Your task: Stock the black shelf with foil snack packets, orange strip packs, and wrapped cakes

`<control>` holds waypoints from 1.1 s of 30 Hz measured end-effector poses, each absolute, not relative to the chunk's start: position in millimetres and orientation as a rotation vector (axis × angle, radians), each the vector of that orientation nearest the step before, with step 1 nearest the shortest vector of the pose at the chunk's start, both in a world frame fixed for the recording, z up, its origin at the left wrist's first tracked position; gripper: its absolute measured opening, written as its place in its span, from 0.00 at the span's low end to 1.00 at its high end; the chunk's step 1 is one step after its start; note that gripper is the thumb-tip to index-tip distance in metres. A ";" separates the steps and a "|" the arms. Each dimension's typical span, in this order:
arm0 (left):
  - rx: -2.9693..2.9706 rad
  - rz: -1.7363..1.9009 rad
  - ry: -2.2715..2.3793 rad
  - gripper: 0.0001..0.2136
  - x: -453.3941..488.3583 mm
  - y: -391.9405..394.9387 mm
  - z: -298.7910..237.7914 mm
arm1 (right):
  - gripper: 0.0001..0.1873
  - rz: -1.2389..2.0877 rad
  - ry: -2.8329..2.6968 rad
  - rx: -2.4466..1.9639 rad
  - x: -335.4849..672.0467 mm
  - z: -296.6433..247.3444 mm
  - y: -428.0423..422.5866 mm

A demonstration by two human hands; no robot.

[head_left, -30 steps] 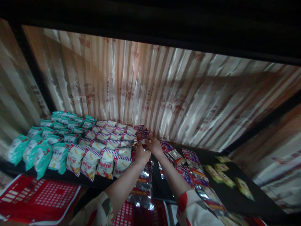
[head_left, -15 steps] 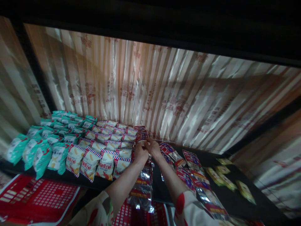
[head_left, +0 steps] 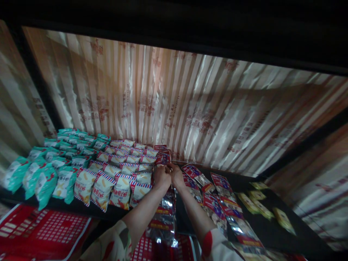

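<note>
My left hand and my right hand meet at the middle of the shelf, both with fingers closed at a strip of red and silver snack packets. The strip's lower part hangs below my wrists past the shelf's front edge. Just beyond my fingertips lies a dark red packet. Exactly where the fingers grip is hidden by the hands. Left of my left hand stand rows of cream chip bags with striped tops. More purple-red packets lie in strips right of my right forearm.
Teal snack bags fill the left end of the black shelf. Several yellow packets lie at its right. Red baskets sit below the front edge. A pleated curtain hangs behind, and a dark beam crosses overhead.
Both hands have come slightly nearer to me, showing more of the dark red packet beyond the fingers. The view has shifted a little. Both hands stay closed at the strip.
</note>
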State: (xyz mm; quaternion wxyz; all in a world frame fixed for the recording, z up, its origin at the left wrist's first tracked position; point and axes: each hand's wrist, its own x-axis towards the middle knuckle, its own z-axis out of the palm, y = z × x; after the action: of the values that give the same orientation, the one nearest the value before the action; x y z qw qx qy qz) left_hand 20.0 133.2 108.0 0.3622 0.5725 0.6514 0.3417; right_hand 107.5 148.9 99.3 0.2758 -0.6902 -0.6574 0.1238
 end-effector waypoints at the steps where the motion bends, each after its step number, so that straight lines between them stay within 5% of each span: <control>1: 1.493 0.868 1.685 0.13 21.2 134.5 107.4 | 0.16 0.328 -1.765 -1.858 108.4 99.2 148.0; 33: 1.760 0.696 1.911 0.19 32.8 142.6 99.7 | 0.15 -0.005 -1.914 -1.742 118.7 66.4 214.4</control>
State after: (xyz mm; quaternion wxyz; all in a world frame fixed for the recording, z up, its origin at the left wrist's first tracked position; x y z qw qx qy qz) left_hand 32.8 142.6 99.7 0.2242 0.6377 0.6924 0.2523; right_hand 118.7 214.4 66.4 0.2732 -0.6475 -0.7114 -0.0018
